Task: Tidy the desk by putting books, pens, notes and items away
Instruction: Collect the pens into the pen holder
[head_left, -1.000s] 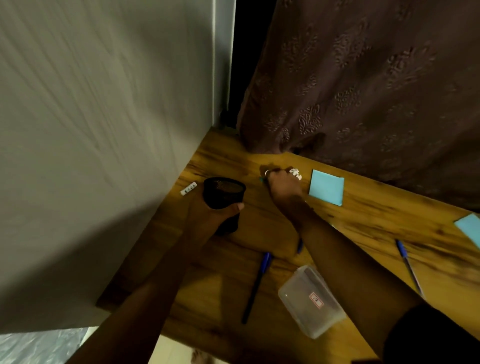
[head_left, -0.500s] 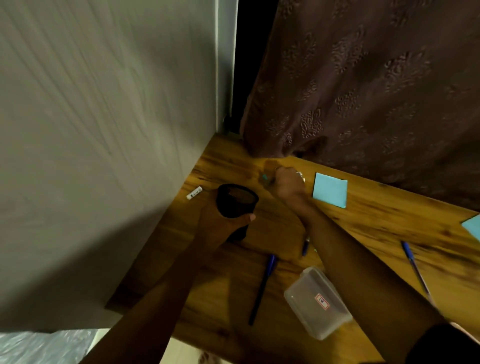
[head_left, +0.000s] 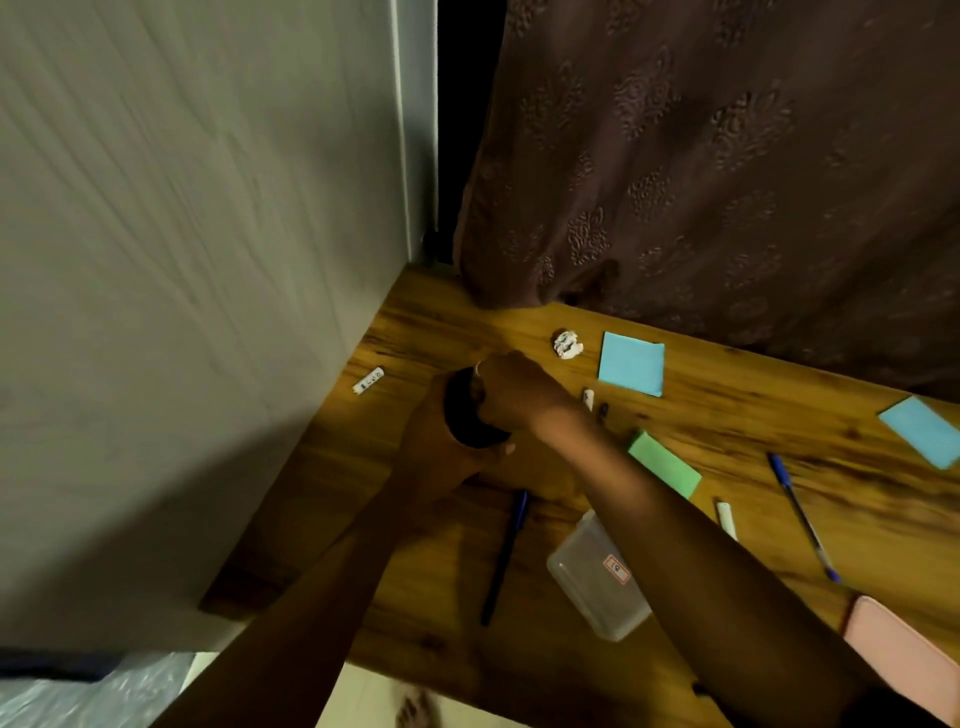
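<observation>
My left hand (head_left: 434, 447) grips a black cup (head_left: 464, 423) that stands near the desk's left edge. My right hand (head_left: 519, 389) hovers over the cup's mouth with its fingers curled down; whatever it may hold is hidden. On the wooden desk (head_left: 405, 525) lie a crumpled white paper (head_left: 567, 344), two blue notes (head_left: 631, 364) (head_left: 922, 431), a green note (head_left: 665, 465), a dark pen (head_left: 505, 556), a blue pen (head_left: 800, 514) and a clear plastic box (head_left: 597, 577).
A small white stick (head_left: 369, 380) lies by the wall (head_left: 182, 312) on the left. Another white stick (head_left: 726, 519) and two tiny items (head_left: 595, 402) sit near my right forearm. A pink object (head_left: 898, 654) is at the front right. A brown curtain (head_left: 701, 182) hangs behind the desk.
My right hand has left the spot beside the crumpled paper and moved left and nearer, over the cup. My left hand still grips the cup.
</observation>
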